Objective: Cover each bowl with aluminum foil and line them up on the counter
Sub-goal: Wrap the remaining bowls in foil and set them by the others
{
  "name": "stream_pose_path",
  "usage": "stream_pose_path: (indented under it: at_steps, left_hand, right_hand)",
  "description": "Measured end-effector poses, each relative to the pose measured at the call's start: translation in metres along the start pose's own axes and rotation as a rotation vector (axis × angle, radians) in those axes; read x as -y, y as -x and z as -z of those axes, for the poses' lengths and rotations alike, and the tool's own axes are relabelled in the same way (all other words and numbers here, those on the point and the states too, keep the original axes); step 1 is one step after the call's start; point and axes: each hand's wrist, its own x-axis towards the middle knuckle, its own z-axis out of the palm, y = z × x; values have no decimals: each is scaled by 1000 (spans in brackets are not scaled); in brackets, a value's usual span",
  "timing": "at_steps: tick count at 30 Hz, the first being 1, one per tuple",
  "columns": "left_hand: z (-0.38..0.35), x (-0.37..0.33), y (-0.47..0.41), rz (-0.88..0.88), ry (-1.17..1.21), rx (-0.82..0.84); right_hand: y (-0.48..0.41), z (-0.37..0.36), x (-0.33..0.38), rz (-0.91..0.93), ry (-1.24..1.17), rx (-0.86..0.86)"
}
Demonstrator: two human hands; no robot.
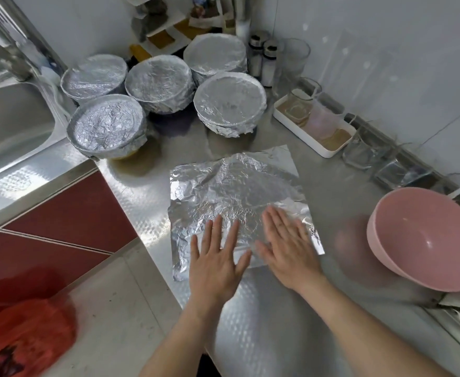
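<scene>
Head view: crinkled foil sheet (237, 197) lies flat on steel counter (250, 308). L hand (218, 259) & R hand (288, 248) both flat on sheet's near edge, fingers straight, palms down, gripping nothing. Pink bowl (425, 240) uncovered, right of sheet, apart from it. Five foil-covered bowls (158, 83) clustered at back, beside sink (8, 126).

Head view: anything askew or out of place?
The five foiled bowls sit clustered, not in one line. The pink bowl is uncovered and looks tilted. The foil sheet under the left hand and right hand is heavily crumpled.
</scene>
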Motion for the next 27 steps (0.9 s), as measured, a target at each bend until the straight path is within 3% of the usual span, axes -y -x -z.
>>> stream_pose_path:
  at_steps: [6,13,15,17,20,23,27]
  left_hand:
    - [12,43,-4,143,48,24]
    - [27,40,-10,195,109,132]
    - [38,32,-9,248,156,120]
    - [47,19,-1,147,124,46]
    - [45,-4,20,-150,71,52]
    - [46,-8,21,-195,84,71]
    - [48,5,15,-167,85,102]
  right_hand:
    - [-5,3,-22,-122,59,55]
    - [-14,28,-18,-217,-54,271]
    - [-9,45,-12,-239,-108,201]
    - [0,63,-7,-252,-81,-41]
    - [22,86,-10,-369,-44,-327]
    - [37,94,-28,-639,-73,-148]
    - [48,96,-44,-703,-186,-65]
